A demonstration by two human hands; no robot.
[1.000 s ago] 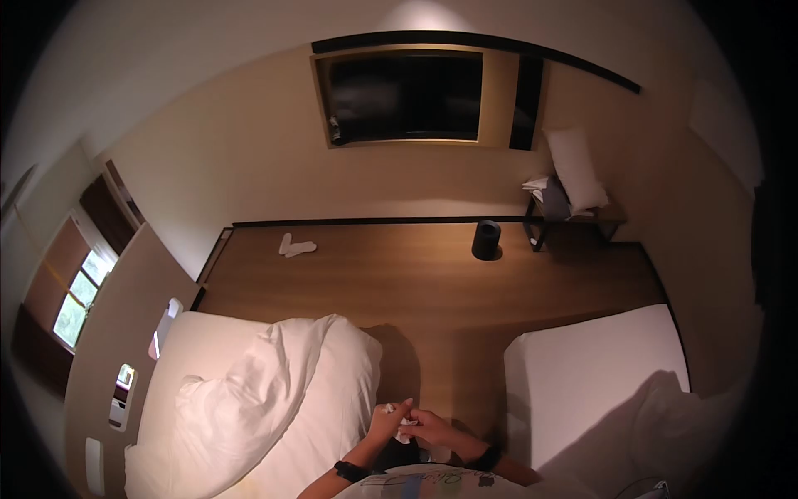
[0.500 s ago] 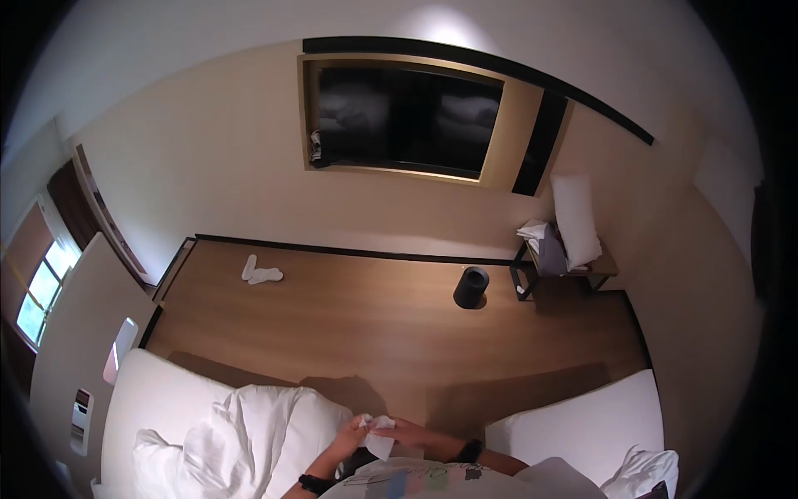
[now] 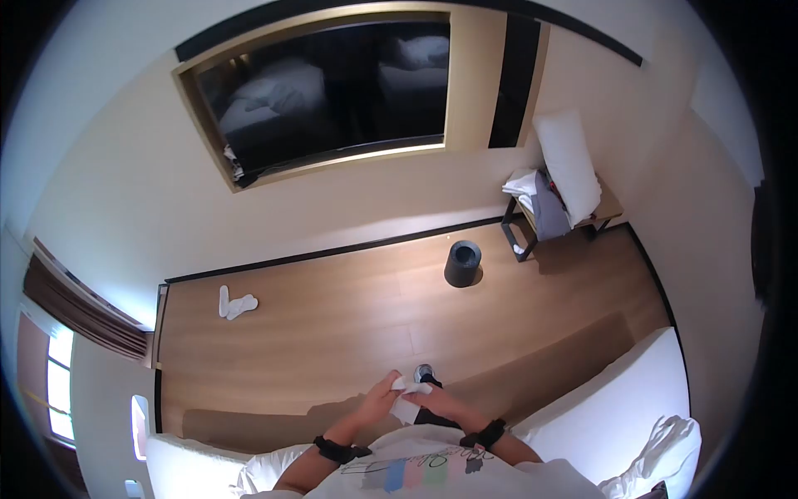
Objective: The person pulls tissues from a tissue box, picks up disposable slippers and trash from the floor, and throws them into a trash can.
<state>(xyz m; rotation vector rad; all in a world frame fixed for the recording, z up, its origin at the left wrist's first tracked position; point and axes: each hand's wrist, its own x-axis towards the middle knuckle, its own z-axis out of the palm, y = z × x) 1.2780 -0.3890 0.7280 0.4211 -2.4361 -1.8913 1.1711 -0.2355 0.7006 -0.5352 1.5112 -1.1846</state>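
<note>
A crumpled white tissue or cloth (image 3: pixel 406 409) is held between my two hands in front of my shirt. My left hand (image 3: pixel 381 399) has its fingers closed on the left side of it. From the right, my right hand (image 3: pixel 439 402) grips it too, the fingers bent over its edge. Part of the white piece hangs down below my hands. Both wrists wear black bands. Just beyond my hands one shoe (image 3: pixel 424 372) shows on the wooden floor.
A black bin (image 3: pixel 463 264) stands near the wall, left of a bench (image 3: pixel 611 204) with a pillow (image 3: pixel 569 166) and cloths. White slippers (image 3: pixel 239 307) lie on the floor at left. Beds (image 3: pixel 615 399) flank me. A television (image 3: pixel 332 91) is set in the wall.
The view has moved forward and turned, so the bin is nearer and the beds have dropped lower. A shoe has come into view. The white piece is more spread out between my hands than at first.
</note>
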